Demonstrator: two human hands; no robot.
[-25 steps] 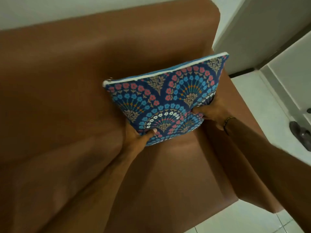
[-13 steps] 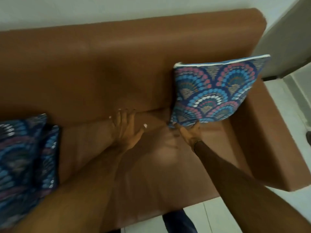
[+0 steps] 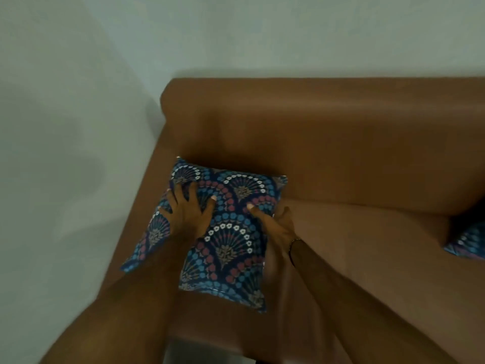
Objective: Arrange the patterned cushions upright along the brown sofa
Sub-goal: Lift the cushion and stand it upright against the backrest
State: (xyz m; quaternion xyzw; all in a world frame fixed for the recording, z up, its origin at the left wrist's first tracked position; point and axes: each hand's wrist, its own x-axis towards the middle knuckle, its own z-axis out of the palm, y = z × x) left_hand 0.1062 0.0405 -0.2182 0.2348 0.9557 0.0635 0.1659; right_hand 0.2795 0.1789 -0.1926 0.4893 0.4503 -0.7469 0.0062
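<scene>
the patterned cushion lies at the brown sofa's left end; left hand spread flat on it, right hand gripping its right edge.

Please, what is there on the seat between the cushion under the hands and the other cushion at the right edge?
In the head view, only bare brown sofa seat separates the near cushion from the far cushion.

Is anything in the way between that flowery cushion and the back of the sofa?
Nothing visible. Both hands, the left hand and right hand, already touch the cushion, and the brown sofa backrest behind it looks bare.
</scene>
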